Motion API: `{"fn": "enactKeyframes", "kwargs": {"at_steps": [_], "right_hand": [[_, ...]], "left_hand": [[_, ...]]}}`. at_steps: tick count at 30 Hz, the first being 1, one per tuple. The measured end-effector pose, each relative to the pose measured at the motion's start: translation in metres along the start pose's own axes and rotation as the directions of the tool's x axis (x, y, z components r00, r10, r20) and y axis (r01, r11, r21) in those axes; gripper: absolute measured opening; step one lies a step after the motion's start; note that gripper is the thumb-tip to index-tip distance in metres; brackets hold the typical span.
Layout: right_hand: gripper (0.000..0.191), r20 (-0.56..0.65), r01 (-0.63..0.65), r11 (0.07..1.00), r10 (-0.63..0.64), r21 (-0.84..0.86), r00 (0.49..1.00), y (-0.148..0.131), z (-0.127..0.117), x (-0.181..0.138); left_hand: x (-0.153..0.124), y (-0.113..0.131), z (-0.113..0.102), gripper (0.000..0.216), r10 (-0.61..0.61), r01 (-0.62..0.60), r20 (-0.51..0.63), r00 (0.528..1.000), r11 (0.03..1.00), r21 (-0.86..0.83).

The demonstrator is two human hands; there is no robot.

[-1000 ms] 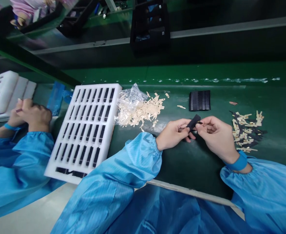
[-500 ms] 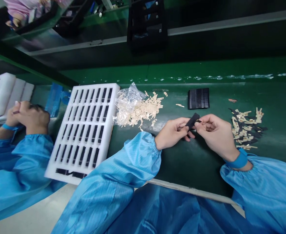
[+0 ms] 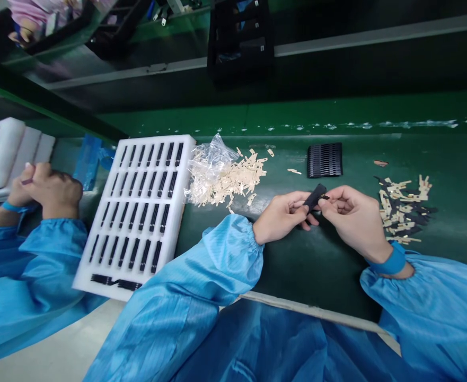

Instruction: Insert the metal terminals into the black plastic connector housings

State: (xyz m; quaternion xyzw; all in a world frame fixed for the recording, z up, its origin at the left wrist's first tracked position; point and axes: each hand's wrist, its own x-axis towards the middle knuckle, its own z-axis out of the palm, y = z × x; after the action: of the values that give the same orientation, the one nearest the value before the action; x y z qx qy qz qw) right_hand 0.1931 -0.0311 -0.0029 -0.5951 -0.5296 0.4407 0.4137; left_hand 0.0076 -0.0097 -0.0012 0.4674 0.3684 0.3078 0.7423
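Note:
My left hand pinches a small black flat part over the green bench. My right hand meets it from the right, its thumb and forefinger closed on a tiny piece at the part's upper end. To the left lies a white foam tray whose slots hold rows of black parts. A clear bag with a heap of cream tabs lies beyond my left hand. A row of black parts lies farther back.
A pile of mixed cream and black scraps lies right of my right hand. At the far left a co-worker's hands in blue sleeves work beside stacked white trays. Dark racks stand behind the bench.
Both hands stay together on the black part with only slight finger shifts. The view drifted a little. The co-worker's hands moved slightly.

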Motion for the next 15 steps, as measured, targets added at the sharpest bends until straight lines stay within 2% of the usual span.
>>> {"fn": "enactKeyframes", "kwargs": {"at_steps": [15], "right_hand": [[0.013, 0.01, -0.001, 1.0, 0.001, -0.01, 1.0, -0.0026, -0.0001, -0.0001]], "left_hand": [[-0.0006, -0.0019, -0.0003, 0.031, 0.004, -0.004, 0.004, 1.0, 1.0, 0.007]]}}
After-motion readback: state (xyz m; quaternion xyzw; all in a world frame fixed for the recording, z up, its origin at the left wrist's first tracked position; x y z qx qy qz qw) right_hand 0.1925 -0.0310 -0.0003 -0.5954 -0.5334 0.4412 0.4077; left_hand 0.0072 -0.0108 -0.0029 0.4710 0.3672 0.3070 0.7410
